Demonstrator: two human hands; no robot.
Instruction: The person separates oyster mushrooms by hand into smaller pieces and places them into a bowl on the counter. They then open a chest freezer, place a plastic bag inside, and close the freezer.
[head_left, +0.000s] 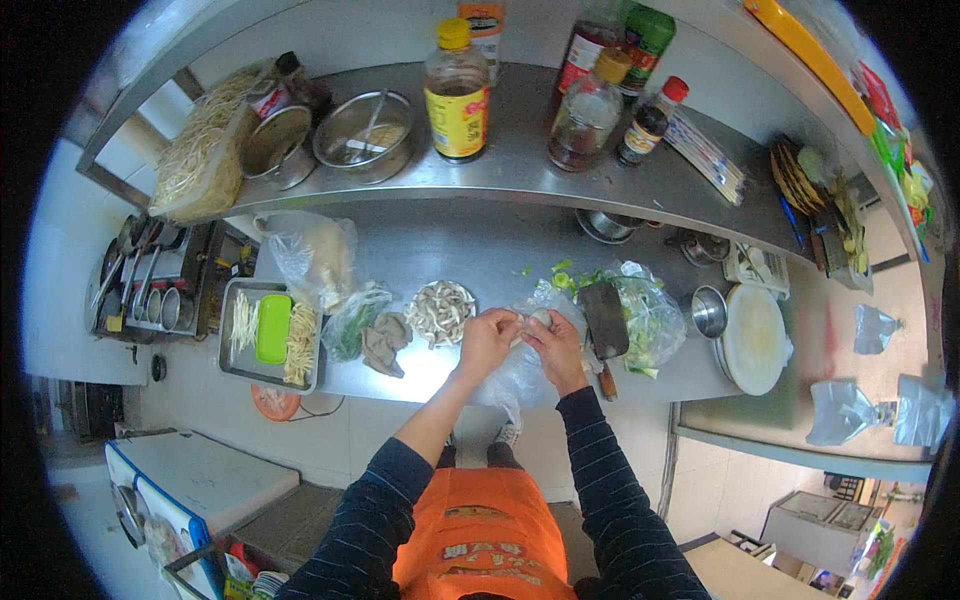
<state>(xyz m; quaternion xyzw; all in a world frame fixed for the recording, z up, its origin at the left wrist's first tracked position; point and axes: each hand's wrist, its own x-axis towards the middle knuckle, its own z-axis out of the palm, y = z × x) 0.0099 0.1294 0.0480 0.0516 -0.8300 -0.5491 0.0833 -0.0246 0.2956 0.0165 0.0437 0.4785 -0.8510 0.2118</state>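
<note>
In front of me, over a crumpled clear plastic bag (510, 382), my two hands meet. My right hand (559, 352) grips a pale grey mushroom piece (540, 318). My left hand (487, 341) pinches at the same piece from the other side; its fingertips partly hide it. Left of them stands a round dish heaped with torn grey-white mushroom strips (440, 313). Just right of my right hand lies a cleaver (606, 321) with a dark blade, its wooden handle (608, 382) towards me. Beside the blade is a clear bag of leafy greens (652, 319).
A grey cloth (385, 345) and bagged green herbs (350, 330) lie left of the dish. Farther left is a metal tray (251, 370) with a green box (273, 328). A steel shelf (517, 180) with bottles overhangs the back. Round cutting boards (754, 337) stand right.
</note>
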